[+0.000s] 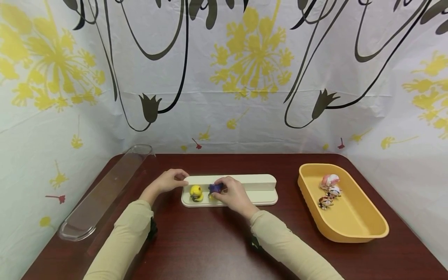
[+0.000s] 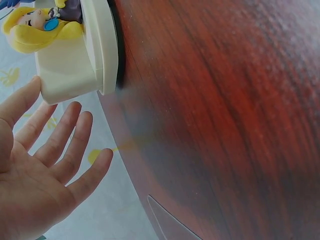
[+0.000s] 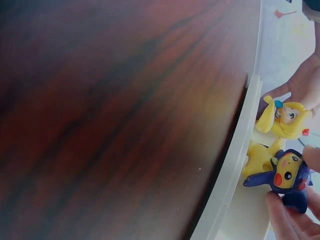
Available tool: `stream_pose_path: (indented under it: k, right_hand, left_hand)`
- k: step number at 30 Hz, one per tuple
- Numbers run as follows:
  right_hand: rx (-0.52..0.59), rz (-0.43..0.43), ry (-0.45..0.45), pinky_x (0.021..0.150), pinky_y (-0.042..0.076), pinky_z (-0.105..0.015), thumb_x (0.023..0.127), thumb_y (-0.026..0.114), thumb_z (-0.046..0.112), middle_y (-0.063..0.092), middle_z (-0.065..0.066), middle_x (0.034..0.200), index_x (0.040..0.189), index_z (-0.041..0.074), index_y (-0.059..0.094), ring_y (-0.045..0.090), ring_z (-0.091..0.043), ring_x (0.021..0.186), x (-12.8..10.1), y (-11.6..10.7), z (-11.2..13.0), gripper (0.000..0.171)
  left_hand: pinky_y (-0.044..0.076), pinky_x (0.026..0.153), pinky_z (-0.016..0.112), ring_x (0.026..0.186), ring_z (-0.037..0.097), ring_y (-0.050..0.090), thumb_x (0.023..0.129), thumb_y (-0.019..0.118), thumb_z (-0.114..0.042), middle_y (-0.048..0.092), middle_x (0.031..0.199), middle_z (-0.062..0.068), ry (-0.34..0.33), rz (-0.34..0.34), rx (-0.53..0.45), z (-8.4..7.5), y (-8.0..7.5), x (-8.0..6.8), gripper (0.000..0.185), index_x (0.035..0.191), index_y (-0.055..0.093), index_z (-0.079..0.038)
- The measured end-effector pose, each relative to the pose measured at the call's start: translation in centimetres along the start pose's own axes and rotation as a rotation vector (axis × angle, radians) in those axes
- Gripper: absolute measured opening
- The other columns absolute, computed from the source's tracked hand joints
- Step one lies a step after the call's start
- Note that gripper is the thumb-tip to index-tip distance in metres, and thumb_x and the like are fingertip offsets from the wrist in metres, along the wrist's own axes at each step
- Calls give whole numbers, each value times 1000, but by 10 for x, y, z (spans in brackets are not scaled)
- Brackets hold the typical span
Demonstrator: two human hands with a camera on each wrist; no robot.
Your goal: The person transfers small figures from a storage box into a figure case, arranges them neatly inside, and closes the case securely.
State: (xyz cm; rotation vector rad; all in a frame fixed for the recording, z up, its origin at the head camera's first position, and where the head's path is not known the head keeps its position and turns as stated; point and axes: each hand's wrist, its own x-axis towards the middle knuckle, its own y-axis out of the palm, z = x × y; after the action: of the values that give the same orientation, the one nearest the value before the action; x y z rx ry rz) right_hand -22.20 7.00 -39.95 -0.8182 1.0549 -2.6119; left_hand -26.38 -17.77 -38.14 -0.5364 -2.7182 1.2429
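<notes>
Right hand (image 1: pixel 235 196) grip pinching purple figure (image 1: pixel 215 188) on white stand (image 1: pixel 259 192), left hand (image 1: pixel 170 181) – fingers straight – touching stand's end

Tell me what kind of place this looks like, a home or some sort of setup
Probably a staged tabletop setup rather than a lived-in room. A floral printed sheet curtains off everything behind and beside the dark wooden table, which holds only a white display stand, a yellow tray of small figurines and a clear cover.

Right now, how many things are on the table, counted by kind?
Figures on the stand: 2 (yellow-haired, purple)
Figures in the tray: 3
Stand: 1
Tray: 1
Clear cover: 1
Total: 8
</notes>
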Motion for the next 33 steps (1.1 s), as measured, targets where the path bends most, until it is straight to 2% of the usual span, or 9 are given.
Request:
stream_pose_path:
  k: [8,16,24,33]
  right_hand:
    - [-13,4,-11,65,47,-22,73,73,21,58,-7,89,100,0,62,60,-15,75,0,-8,-2,36]
    - [0,-20,6,64,48,-26,73,73,20,60,-8,92,98,2,62,61,-18,76,4,-37,2,33]
    - [-51,-47,62,64,46,-27,77,69,31,62,-2,88,99,9,63,59,-11,73,18,-94,9,32]
    - [-132,-51,149,66,46,-36,80,63,37,63,-6,92,105,9,61,61,-19,78,18,-173,-2,37]
  left_hand:
    - [42,77,39,92,24,53,83,62,-21,58,95,6,-9,-4,3,0,1,0,25,104,60,-6]
    - [42,76,40,92,24,53,84,62,-20,58,96,6,-4,-13,0,-1,2,-1,25,104,60,-6]
    - [42,75,39,91,24,53,83,62,-20,59,95,7,8,-11,-4,2,3,0,25,103,60,-5]
    - [41,75,40,91,24,53,83,62,-20,59,94,6,8,-11,-4,1,2,0,25,104,60,-5]
